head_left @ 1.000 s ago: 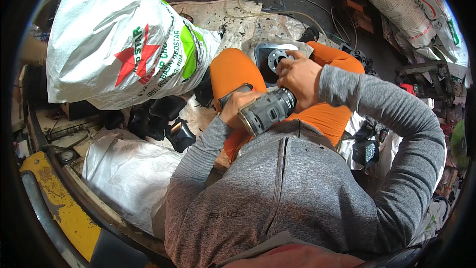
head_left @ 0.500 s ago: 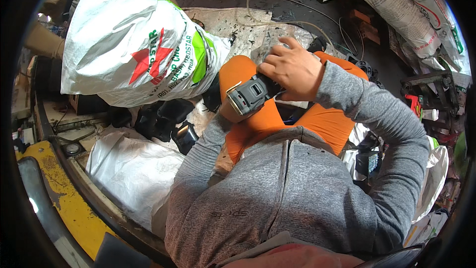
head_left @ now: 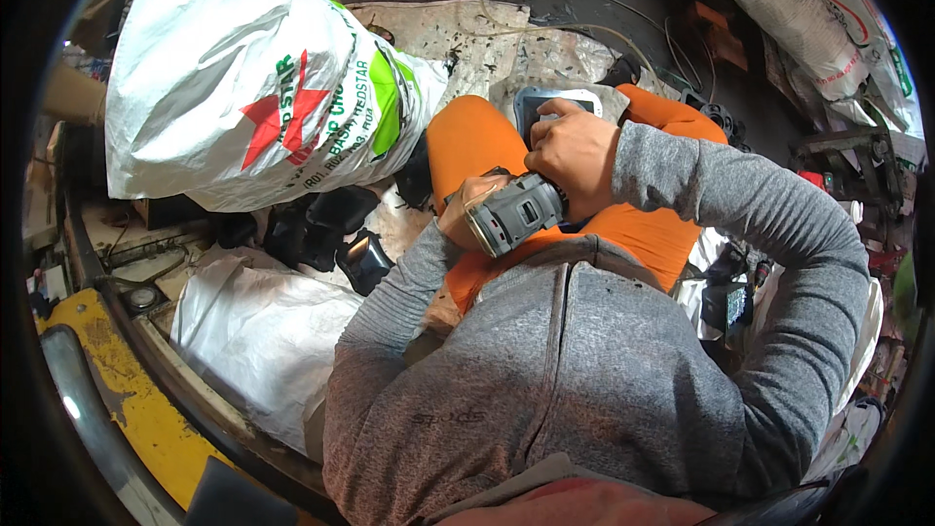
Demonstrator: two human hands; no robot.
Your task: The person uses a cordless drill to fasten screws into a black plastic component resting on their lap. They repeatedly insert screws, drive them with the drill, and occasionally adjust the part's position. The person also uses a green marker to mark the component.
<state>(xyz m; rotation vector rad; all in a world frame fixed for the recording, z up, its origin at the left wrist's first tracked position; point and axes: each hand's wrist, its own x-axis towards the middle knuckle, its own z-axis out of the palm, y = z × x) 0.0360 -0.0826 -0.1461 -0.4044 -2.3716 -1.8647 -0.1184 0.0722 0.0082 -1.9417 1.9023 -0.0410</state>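
I sit with orange trousers and grey sleeves. My right hand (head_left: pixel 577 154) is wrapped around a grey power tool (head_left: pixel 516 215) whose body points back toward my chest. My left hand (head_left: pixel 466 211) grips the same tool from the left side, mostly hidden behind it. Just beyond my right hand a grey and white plastic part (head_left: pixel 553 104) rests on my lap between my knees; the tool's front end is hidden by my fingers.
A large white woven sack with a red star (head_left: pixel 255 93) stands at the left. Another flat white sack (head_left: pixel 258 331) lies beside my left leg. Black parts (head_left: pixel 321 234) lie between them. Cables (head_left: pixel 545 10) run across the dirty floor ahead; a yellow metal edge (head_left: pixel 127 399) curves at lower left.
The tool's rear has swung down and toward my chest while both hands stayed on it. My view has shifted slightly, the sack moving rightward in the picture.
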